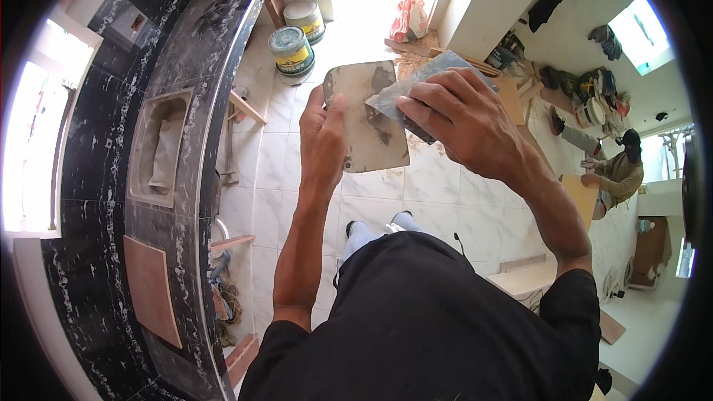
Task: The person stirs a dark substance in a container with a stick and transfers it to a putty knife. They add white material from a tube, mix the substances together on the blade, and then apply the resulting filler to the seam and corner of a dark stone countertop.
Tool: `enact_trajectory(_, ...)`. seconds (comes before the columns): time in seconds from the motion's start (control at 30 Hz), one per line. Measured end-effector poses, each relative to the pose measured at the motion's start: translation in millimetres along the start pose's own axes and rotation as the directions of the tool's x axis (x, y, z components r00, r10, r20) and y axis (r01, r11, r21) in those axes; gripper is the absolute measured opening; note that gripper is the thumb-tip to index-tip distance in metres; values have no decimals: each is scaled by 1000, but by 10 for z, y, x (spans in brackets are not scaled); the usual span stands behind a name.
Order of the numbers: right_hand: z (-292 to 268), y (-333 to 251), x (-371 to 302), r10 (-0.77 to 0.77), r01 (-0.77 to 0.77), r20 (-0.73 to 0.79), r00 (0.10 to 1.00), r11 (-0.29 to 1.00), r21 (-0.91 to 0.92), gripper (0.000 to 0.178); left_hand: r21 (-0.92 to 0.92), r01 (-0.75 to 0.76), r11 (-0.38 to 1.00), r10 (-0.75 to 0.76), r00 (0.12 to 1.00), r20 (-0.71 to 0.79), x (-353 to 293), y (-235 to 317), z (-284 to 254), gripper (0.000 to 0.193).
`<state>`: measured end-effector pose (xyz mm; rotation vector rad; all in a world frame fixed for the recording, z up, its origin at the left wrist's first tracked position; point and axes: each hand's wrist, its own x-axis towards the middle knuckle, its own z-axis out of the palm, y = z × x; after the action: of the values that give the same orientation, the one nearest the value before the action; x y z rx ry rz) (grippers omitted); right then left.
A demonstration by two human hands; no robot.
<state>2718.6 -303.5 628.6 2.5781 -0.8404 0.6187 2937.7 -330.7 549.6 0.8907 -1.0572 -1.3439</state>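
Observation:
My left hand (pixel 324 130) grips the left edge of a flat, cream-coloured plate (pixel 356 141) with rounded corners and dark grey smears, its thumb on the face. My right hand (pixel 468 122) is closed round a thin, bluish-grey flat sheet (pixel 438 70), its fingers curled over the upper side. One pointed corner of this sheet lies over the right part of the plate, by the smears. A darker edge shows beneath the right fingers; I cannot tell whether it belongs to the same sheet. Both things are held up over the tiled floor.
To the left runs a black marbled counter (pixel 178 252) with a dusty sink (pixel 139 148) and a wooden board (pixel 152 289). Two buckets (pixel 291 52) and a red-and-white bag (pixel 409 18) stand ahead. At right, a person (pixel 624 167) works beside wooden panels (pixel 579 197).

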Motion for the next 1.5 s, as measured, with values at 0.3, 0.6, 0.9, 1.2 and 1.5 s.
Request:
enact_trajectory(0.3,49,57,-44,73,-77,45,996,993,92,31,-75,127,989,-127,992,13,2,-52,160,32)
enact_trajectory(0.6,52,109,6,104,-87,-42,994,950,301,42,-236,279,931,-281,959,28,1,-94,174,36)
enact_trajectory(0.9,324,123,-284,-37,28,37,999,976,216,65,-345,292,892,-305,952,17,-11,-70,86,32)
enact_trajectory(1.2,102,375,-367,-78,55,109,991,980,193,66,-347,245,905,-256,967,14,-52,-72,22,32)
enact_trajectory(1.5,-29,-255,-191,547,-474,82,833,630,616,37,347,-395,851,485,844,-228,-142,-118,121,29)
